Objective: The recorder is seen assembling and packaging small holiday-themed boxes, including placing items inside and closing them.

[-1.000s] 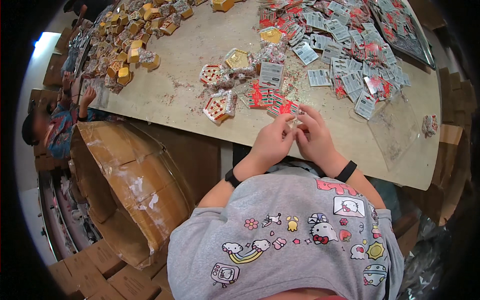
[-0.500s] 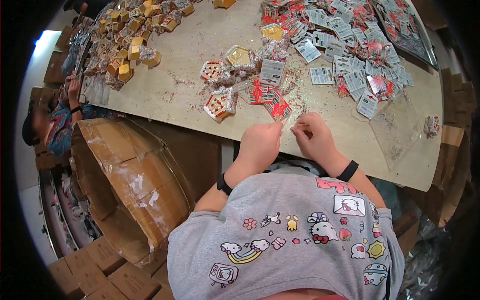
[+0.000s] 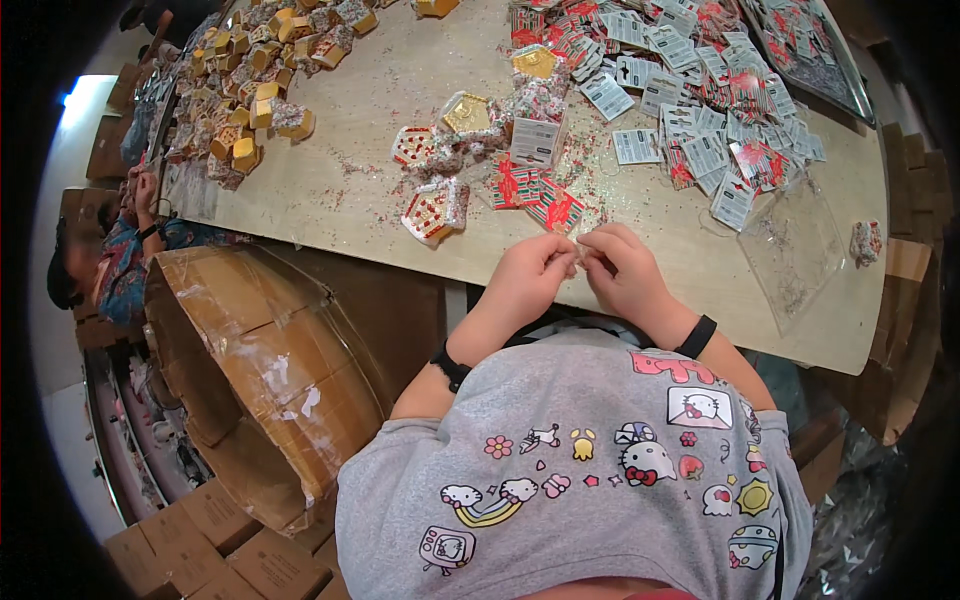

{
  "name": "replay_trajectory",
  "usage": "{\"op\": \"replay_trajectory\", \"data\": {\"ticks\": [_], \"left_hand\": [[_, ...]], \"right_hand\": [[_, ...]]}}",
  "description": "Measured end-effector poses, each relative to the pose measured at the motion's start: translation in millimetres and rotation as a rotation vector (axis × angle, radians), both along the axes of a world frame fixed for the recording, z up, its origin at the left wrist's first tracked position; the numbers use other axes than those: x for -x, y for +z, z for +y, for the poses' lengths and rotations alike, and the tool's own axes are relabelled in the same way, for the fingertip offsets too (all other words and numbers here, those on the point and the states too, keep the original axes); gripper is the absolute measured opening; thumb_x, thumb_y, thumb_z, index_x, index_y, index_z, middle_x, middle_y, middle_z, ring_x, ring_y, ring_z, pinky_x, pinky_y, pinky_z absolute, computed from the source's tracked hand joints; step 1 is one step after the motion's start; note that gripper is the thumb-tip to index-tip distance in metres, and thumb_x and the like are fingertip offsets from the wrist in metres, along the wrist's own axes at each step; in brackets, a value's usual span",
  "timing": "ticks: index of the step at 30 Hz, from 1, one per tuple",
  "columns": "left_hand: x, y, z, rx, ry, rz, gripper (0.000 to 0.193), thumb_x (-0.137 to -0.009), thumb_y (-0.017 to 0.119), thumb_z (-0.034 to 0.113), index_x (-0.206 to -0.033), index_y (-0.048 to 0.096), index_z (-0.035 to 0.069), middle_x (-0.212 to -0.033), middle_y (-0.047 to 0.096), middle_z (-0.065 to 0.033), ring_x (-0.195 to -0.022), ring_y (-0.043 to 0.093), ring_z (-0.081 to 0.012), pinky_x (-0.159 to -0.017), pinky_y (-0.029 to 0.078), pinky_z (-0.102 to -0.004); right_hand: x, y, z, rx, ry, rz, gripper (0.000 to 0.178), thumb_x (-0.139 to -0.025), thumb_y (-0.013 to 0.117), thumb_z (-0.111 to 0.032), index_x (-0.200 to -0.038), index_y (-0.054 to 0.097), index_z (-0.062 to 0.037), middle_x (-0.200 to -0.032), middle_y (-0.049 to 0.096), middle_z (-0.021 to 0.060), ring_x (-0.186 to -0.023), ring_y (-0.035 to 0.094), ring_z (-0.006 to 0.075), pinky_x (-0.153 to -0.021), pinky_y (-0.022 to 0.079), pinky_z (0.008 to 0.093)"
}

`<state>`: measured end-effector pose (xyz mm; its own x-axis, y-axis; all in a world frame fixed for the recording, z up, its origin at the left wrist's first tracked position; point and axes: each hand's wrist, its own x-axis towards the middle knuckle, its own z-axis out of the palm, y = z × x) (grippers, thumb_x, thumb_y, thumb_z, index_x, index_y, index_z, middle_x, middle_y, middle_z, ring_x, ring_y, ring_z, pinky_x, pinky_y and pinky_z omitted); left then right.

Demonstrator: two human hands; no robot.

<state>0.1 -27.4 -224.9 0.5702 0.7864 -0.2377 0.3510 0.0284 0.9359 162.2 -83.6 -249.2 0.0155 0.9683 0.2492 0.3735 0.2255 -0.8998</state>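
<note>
Brought left hand (image 3: 525, 278) in against right hand (image 3: 632, 275) since half a second ago, above table's (image 3: 705, 275) near edge. Pinching with both, on something too small to tell. Just beyond: two red cards (image 3: 553, 206). Farther off: two red-dotted pentagons (image 3: 428, 212), two gold pentagons (image 3: 468, 114).

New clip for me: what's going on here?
Someone's left hand and right hand meet at the fingertips over the near edge of a table; anything pinched there is too small to make out. Just beyond lie red patterned cards, with house-shaped ornaments to their left. A heap of cards spreads at far right, gold-and-speckled pieces at far left.
</note>
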Motion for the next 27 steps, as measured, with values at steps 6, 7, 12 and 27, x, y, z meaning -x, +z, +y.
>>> {"op": "replay_trajectory", "data": {"ticks": [6,7,12,27], "left_hand": [[-4.9,6.4,-3.1,-0.129,-0.097,0.108,0.011,-0.086,0.051,0.009,-0.088,0.057,0.0,-0.07,0.06,-0.008,-0.063,0.056,-0.0148,-0.058,0.044,-0.0288],[-3.7,5.8,-2.0,-0.153,-0.102,0.153,0.011,-0.086,0.051,0.009,-0.088,0.057,0.0,-0.07,0.06,-0.0085,-0.063,0.056,-0.0156,-0.058,0.044,-0.0291],[-3.9,7.8,-2.8,-0.22,-0.137,0.232,0.012,-0.086,0.052,0.01,-0.09,0.056,0.0,-0.07,0.06,-0.0095,-0.06,0.056,-0.0177,-0.058,0.044,-0.0296],[-4.6,2.3,1.5,-0.235,-0.113,0.199,0.013,-0.086,0.052,0.01,-0.095,0.056,0.0,-0.075,0.062,-0.0093,-0.065,0.058,-0.0193,-0.061,0.045,-0.0299]], "right_hand": [[3.3,-4.6,-2.2,-0.014,-0.054,-0.027,0.036,-0.076,0.057,0.004,-0.112,0.054,-0.0049,-0.107,0.05,0.0156,-0.083,0.059,0.0292,-0.07,0.05,0.0333],[3.3,-2.9,-1.8,-0.055,-0.056,-0.064,0.036,-0.077,0.057,0.003,-0.112,0.054,-0.005,-0.108,0.05,0.0157,-0.085,0.059,0.0295,-0.071,0.05,0.0335],[3.3,-3.2,-3.2,-0.122,0.01,-0.153,0.035,-0.079,0.055,0.002,-0.113,0.053,-0.0052,-0.111,0.049,0.0158,-0.092,0.059,0.0309,-0.075,0.05,0.034],[4.8,1.5,-3.7,-0.235,0.039,-0.168,0.037,-0.078,0.053,0.006,-0.115,0.051,-0.0024,-0.107,0.051,0.0157,-0.084,0.06,0.0276,-0.069,0.051,0.031]]}}
